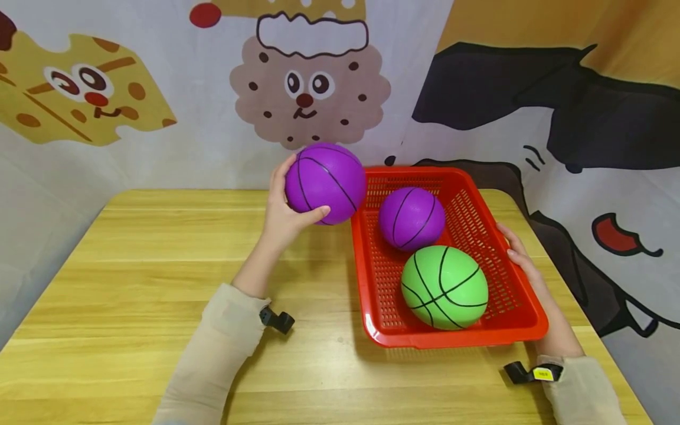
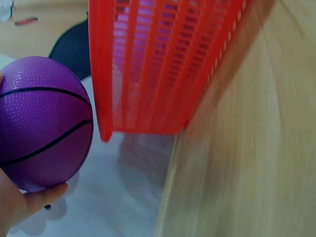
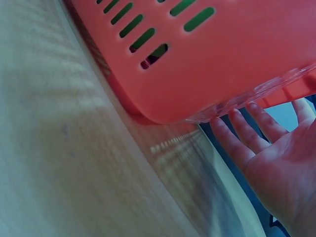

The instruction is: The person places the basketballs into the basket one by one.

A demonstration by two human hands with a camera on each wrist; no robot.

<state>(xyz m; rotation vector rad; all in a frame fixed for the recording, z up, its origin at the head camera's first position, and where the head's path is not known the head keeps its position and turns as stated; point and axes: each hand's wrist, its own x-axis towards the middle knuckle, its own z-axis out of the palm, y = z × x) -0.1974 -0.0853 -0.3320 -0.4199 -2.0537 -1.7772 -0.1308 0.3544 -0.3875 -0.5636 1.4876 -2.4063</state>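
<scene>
My left hand (image 1: 284,212) grips a purple ball with black basketball lines (image 1: 326,184), thumb in front and fingers behind its left side. The ball is raised beside the back left corner of a red plastic basket (image 1: 368,307), and its right edge overlaps the rim in the head view. Inside the basket, a second purple ball (image 1: 412,218) lies behind a larger green ball (image 1: 445,287). At the basket's right side my right hand (image 3: 284,158) touches the rim with fairly straight fingertips (image 3: 218,123); the palm shows in the right wrist view.
The basket stands on the right half of a wooden table (image 1: 133,283). Behind the table's back edge hangs a cloth (image 1: 202,153) printed with cartoon figures. A black wrist camera (image 1: 277,319) sits on the left sleeve, another (image 1: 531,372) on the right.
</scene>
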